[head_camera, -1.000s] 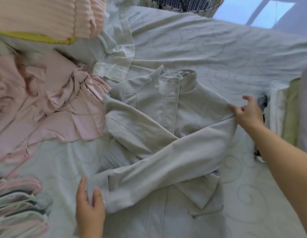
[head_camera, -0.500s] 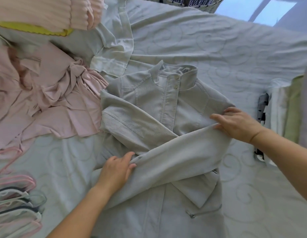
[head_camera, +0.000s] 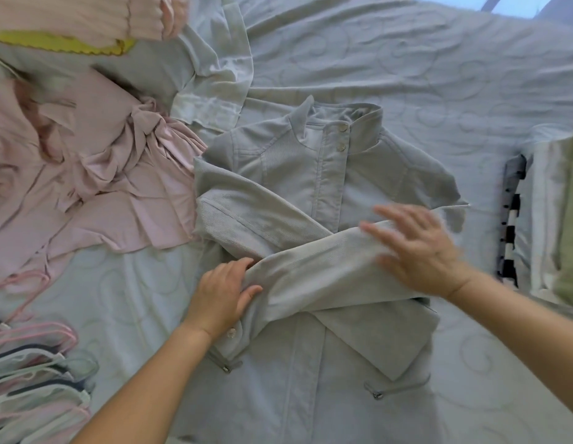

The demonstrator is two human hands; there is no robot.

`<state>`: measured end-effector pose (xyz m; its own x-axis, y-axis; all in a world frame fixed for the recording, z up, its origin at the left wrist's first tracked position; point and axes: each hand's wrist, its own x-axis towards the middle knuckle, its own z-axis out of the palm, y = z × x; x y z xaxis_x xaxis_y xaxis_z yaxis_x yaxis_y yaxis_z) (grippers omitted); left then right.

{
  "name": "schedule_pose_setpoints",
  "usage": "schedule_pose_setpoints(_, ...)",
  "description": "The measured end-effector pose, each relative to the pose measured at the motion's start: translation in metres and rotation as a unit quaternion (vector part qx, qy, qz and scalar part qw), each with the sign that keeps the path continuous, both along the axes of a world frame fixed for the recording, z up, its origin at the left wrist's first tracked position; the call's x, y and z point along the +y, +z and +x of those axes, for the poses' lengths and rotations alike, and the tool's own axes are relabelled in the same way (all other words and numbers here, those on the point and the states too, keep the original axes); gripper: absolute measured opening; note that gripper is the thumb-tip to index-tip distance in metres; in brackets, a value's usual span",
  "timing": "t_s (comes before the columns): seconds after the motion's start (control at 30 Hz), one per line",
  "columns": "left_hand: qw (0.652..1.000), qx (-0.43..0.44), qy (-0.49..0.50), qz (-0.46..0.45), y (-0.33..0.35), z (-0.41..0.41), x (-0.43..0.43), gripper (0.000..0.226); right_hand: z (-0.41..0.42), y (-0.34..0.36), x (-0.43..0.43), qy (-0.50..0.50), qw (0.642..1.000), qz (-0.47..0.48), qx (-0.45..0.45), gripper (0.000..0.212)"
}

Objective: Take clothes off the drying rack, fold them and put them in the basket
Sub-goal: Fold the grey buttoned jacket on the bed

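Jacket (head_camera: 330,174) lies flat on bed (head_camera: 406,59), front up, sleeves crossed. Left grip (head_camera: 219,293) curled round top sleeve (head_camera: 310,277) near cuff; right grip (head_camera: 419,251) open, flat on same sleeve. Pale grey, ribbed.

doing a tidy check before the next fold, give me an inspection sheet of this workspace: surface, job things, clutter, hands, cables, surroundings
Surface: quilted pale bed cover, wrinkled, carries everything.
Job's things: grey jacket lies flat, front up, collar away from the person, both sleeves crossed over its front; folded stack at the right edge; basket not in view.
Clutter: crumpled pink garment left of the jacket, touching its edge; pale shirt cuff beyond it; hangers piled lower left.
Hands: left hand grips the top sleeve near its cuff; right hand lies flat on the same sleeve, motion-blurred.
Cables: nothing seen.
Surroundings: bright patch past the bed's far corner; drying rack not in view.
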<state>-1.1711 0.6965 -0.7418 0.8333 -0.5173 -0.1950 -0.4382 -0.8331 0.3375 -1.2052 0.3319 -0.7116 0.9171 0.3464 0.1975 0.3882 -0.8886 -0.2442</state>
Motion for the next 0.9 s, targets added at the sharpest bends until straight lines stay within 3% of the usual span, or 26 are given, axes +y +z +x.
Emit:
schedule_pose_setpoints(0.13,0.997,0.035,0.063,-0.042,0.001,-0.004,0.019,0.035,-0.02,-0.019,0.012,0.064,0.967,-0.129,0.212,0.068)
schedule_pose_setpoints(0.23,0.993,0.071,0.088,-0.035,0.009,0.007,0.017,0.045,-0.015,-0.034,-0.001,0.082,0.942,-0.175,0.275,0.072)
schedule_pose_setpoints(0.33,0.996,0.023,0.082,0.041,0.015,0.023,0.014,0.059,-0.01,-0.04,-0.006,0.081,0.935,-0.186,0.29,0.074)
schedule_pose_setpoints(0.47,0.983,-0.152,0.099,-0.035,0.021,0.015,0.012,0.029,-0.014,-0.03,-0.001,0.068,0.952,-0.158,0.255,0.076)
schedule_pose_setpoints(0.53,0.982,-0.174,0.042,-0.054,0.02,-0.004,0.008,0.028,-0.023,-0.024,0.002,0.054,0.962,-0.136,0.231,0.071)
schedule_pose_setpoints(0.63,0.992,-0.103,-0.067,0.039,0.006,-0.028,0.012,0.051,-0.043,-0.024,0.012,0.023,0.968,-0.122,0.219,0.062)
schedule_pose_setpoints(0.77,0.984,0.003,-0.086,0.157,-0.011,-0.018,0.013,0.065,-0.055,-0.036,0.014,-0.005,0.956,-0.161,0.247,0.062)
schedule_pose_setpoints(0.9,0.974,0.029,-0.115,0.191,-0.02,0.003,0.019,0.072,-0.047,-0.05,0.005,0.001,0.952,-0.177,0.251,0.062)
